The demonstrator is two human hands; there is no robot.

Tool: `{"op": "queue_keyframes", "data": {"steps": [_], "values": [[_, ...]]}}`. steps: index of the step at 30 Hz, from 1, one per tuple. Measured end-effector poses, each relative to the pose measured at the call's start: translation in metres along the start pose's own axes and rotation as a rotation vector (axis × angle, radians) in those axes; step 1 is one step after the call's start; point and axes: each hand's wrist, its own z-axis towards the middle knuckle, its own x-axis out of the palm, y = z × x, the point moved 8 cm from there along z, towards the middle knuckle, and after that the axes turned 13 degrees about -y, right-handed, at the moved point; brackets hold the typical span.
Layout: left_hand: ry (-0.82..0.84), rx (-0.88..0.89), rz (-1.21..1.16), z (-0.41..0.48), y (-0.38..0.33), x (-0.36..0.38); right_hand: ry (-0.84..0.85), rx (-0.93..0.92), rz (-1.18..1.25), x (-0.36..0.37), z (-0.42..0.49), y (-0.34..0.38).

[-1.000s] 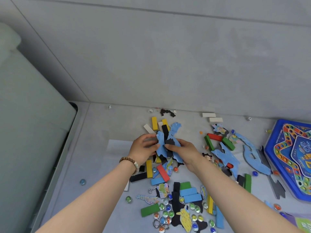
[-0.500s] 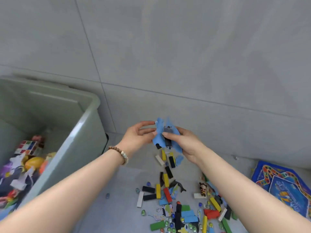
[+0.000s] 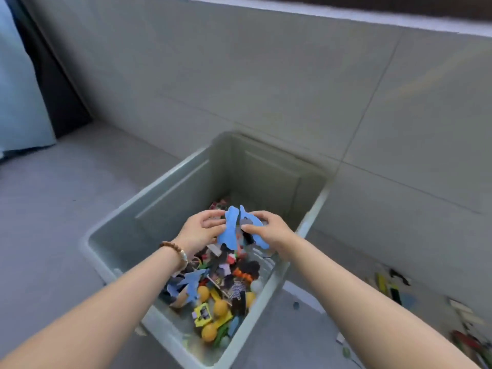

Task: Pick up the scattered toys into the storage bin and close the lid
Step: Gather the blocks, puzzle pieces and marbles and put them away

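Observation:
A pale green storage bin (image 3: 170, 179) stands open on the floor against the wall, with many mixed toys (image 3: 221, 294) piled in its near half. Both my hands hover over the bin's middle. My left hand (image 3: 198, 231) and my right hand (image 3: 269, 231) together grip a bunch of flat blue and black foam pieces (image 3: 231, 230), fingers curled round its two sides. A bead bracelet sits on my left wrist. No lid is in view.
Scattered toys (image 3: 394, 286) lie blurred on the grey floor at the lower right. A tiled wall (image 3: 292, 89) runs behind the bin. A pale blue curtain (image 3: 18, 102) hangs at the far left beside a dark gap.
Both hands lifted the foam pieces off the floor pile and carried them left until they hang over the open bin. The view swung left with them.

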Motion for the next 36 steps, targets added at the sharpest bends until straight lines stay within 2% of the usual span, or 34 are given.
{"op": "queue_keyframes", "data": {"steps": [4,8,11,16,19,23,29,33,36], "values": [[-0.197,0.053,0.422,0.016,0.050,-0.067,0.013,-0.090,-0.557,0.021,0.010,-0.013],[-0.149,0.169,0.845,0.012,0.051,-0.078,0.024,-0.337,-0.878,0.015,0.001,0.002],[-0.130,0.357,1.009,0.003,0.018,-0.051,-0.022,-0.498,-1.026,-0.012,-0.007,0.019],[-0.067,0.675,1.065,-0.022,-0.058,0.041,-0.190,-0.508,-0.991,-0.120,-0.030,0.037],[-0.015,0.819,1.012,-0.043,-0.094,0.115,-0.269,-0.393,-0.999,-0.201,-0.048,0.015],[0.110,0.957,1.020,-0.069,-0.097,0.221,-0.300,-0.178,-0.995,-0.294,-0.072,-0.063],[0.344,0.843,1.146,-0.074,-0.022,0.358,-0.315,0.119,-0.835,-0.369,-0.080,-0.224],[0.518,0.663,1.124,-0.056,0.042,0.422,-0.371,0.271,-0.516,-0.369,-0.060,-0.309],[0.571,0.601,1.129,-0.031,0.082,0.457,-0.430,0.299,-0.320,-0.358,-0.029,-0.350]]}}
